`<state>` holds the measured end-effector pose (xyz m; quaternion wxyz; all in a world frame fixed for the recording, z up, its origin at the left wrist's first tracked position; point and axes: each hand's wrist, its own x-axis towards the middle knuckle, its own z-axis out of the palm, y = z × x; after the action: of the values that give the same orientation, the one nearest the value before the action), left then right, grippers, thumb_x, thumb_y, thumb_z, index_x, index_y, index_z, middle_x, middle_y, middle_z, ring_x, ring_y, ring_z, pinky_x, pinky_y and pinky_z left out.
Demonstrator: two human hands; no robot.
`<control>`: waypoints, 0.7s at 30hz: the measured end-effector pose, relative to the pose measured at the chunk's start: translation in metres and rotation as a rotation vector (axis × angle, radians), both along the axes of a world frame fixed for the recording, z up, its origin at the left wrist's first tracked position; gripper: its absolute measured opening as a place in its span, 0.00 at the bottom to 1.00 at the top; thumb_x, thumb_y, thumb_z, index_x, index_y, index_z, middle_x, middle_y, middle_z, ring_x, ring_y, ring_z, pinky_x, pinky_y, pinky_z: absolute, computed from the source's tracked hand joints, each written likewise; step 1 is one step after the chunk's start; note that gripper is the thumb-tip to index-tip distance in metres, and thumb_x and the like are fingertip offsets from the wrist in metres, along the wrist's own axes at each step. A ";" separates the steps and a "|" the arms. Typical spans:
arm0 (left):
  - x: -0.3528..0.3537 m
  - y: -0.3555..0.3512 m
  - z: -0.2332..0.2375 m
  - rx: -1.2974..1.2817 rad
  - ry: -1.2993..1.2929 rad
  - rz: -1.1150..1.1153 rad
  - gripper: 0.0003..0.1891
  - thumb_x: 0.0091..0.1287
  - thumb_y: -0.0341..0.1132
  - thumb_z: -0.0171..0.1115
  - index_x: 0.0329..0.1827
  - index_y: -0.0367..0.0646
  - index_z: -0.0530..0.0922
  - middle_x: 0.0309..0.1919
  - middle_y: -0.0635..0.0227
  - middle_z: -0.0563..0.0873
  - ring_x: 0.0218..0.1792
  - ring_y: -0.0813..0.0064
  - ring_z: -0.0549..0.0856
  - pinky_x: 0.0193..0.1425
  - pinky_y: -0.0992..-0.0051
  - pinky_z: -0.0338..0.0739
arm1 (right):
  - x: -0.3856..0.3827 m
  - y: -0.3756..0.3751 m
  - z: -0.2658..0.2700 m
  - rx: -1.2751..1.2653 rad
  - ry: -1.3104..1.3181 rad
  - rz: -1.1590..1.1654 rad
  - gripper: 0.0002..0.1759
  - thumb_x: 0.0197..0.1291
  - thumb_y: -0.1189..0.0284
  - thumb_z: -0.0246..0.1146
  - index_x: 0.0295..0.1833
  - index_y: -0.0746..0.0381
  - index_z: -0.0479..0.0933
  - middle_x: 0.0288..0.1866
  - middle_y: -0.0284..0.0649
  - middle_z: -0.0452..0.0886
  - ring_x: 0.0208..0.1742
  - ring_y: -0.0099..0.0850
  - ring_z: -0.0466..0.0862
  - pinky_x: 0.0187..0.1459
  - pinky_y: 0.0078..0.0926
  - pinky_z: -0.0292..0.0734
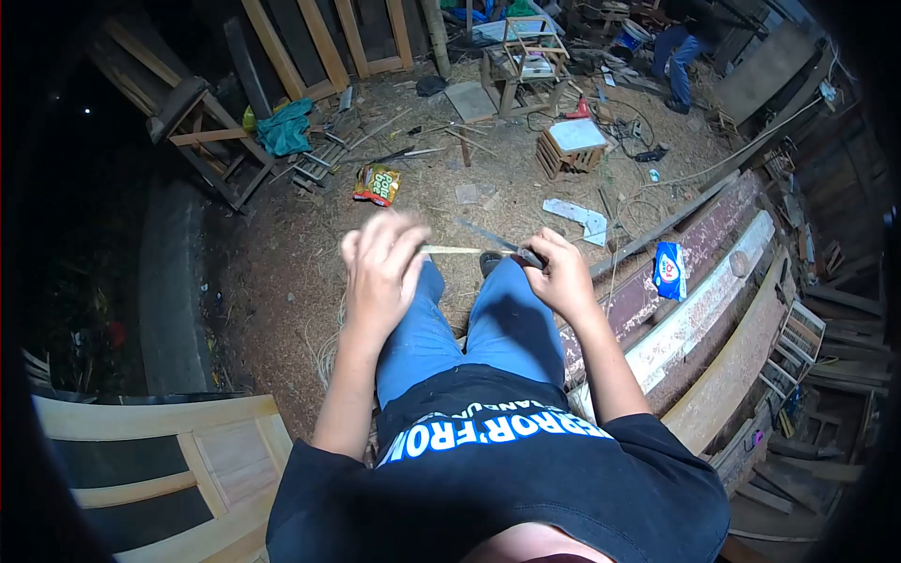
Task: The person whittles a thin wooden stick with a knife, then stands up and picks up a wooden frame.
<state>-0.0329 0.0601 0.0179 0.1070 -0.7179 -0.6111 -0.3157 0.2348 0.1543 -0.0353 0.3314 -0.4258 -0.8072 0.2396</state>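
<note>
My right hand (560, 272) is closed round the dark handle of a knife (491, 235), whose thin blade points up and left over my knees. Between my hands runs a thin, pale strip (455, 251), like split bamboo or wood. Its right end meets my right hand beside the knife handle. My left hand (380, 272) is at the strip's other end, fingers bent and smeared by motion; I cannot tell whether they grip it. Both hands are above my blue trousers (511, 319), and a dark shoe (489, 263) shows below the strip.
A snack bag (377, 185) and an L-shaped white piece (577, 221) lie on the littered dirt ground. Long planks (699, 319) run along my right, with a blue packet (669, 271) on them. A wooden panel frame (169, 469) lies at lower left. Another person (678, 61) is at the back right.
</note>
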 end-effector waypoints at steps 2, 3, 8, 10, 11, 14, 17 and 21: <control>0.005 0.002 0.001 0.295 -0.034 0.167 0.15 0.64 0.32 0.76 0.53 0.48 0.83 0.64 0.58 0.82 0.71 0.54 0.76 0.73 0.53 0.66 | -0.010 -0.003 -0.003 -0.057 0.093 -0.082 0.08 0.61 0.72 0.74 0.42 0.64 0.86 0.35 0.47 0.82 0.37 0.48 0.86 0.40 0.41 0.79; 0.004 0.006 -0.014 0.456 -0.190 0.212 0.12 0.66 0.30 0.74 0.50 0.45 0.82 0.64 0.57 0.81 0.71 0.53 0.75 0.74 0.54 0.66 | -0.013 -0.005 -0.008 -0.092 0.153 -0.104 0.08 0.63 0.71 0.74 0.41 0.65 0.86 0.34 0.48 0.83 0.36 0.47 0.86 0.39 0.40 0.79; 0.021 0.015 -0.063 0.080 -0.827 -0.009 0.07 0.75 0.29 0.67 0.52 0.38 0.85 0.51 0.59 0.88 0.58 0.60 0.85 0.69 0.63 0.74 | -0.036 -0.018 -0.020 -0.397 0.358 -0.075 0.13 0.69 0.66 0.74 0.37 0.66 0.87 0.21 0.30 0.76 0.26 0.17 0.72 0.28 0.27 0.67; 0.034 0.017 -0.065 0.034 -0.822 -0.123 0.08 0.77 0.30 0.65 0.54 0.37 0.85 0.52 0.57 0.88 0.58 0.61 0.87 0.67 0.65 0.78 | -0.045 -0.022 -0.020 -0.449 0.359 -0.071 0.14 0.70 0.64 0.75 0.37 0.66 0.88 0.20 0.26 0.76 0.26 0.14 0.70 0.26 0.25 0.63; 0.039 0.016 -0.065 0.003 -0.878 -0.147 0.07 0.77 0.29 0.65 0.53 0.37 0.85 0.52 0.57 0.88 0.57 0.63 0.87 0.67 0.66 0.78 | -0.048 -0.022 -0.025 -0.464 0.363 -0.056 0.15 0.70 0.64 0.75 0.37 0.66 0.88 0.20 0.26 0.76 0.26 0.14 0.70 0.27 0.25 0.63; 0.038 0.020 -0.067 -0.061 -1.061 -0.185 0.05 0.78 0.29 0.65 0.50 0.37 0.83 0.51 0.59 0.89 0.55 0.67 0.87 0.65 0.69 0.79 | -0.053 -0.028 -0.023 -0.519 0.350 -0.038 0.13 0.71 0.67 0.75 0.38 0.67 0.88 0.26 0.23 0.78 0.29 0.13 0.70 0.29 0.22 0.63; 0.033 0.023 -0.063 -0.104 -1.131 -0.256 0.04 0.80 0.29 0.63 0.48 0.37 0.81 0.51 0.61 0.89 0.52 0.70 0.88 0.62 0.70 0.80 | -0.058 -0.031 -0.030 -0.553 0.372 -0.029 0.11 0.71 0.70 0.74 0.40 0.67 0.88 0.29 0.22 0.81 0.31 0.12 0.72 0.32 0.19 0.64; 0.034 0.022 -0.064 -0.118 -1.286 -0.310 0.05 0.86 0.31 0.56 0.52 0.37 0.76 0.47 0.64 0.87 0.48 0.74 0.88 0.58 0.72 0.82 | -0.063 -0.037 -0.011 -0.562 0.492 -0.018 0.09 0.72 0.71 0.74 0.45 0.68 0.89 0.34 0.26 0.86 0.35 0.13 0.76 0.37 0.18 0.69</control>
<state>0.0008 0.0818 -0.0459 -0.3652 -0.4709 -0.4591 -0.6589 0.1720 0.1176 -0.0463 0.3878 -0.4369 -0.6022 0.5441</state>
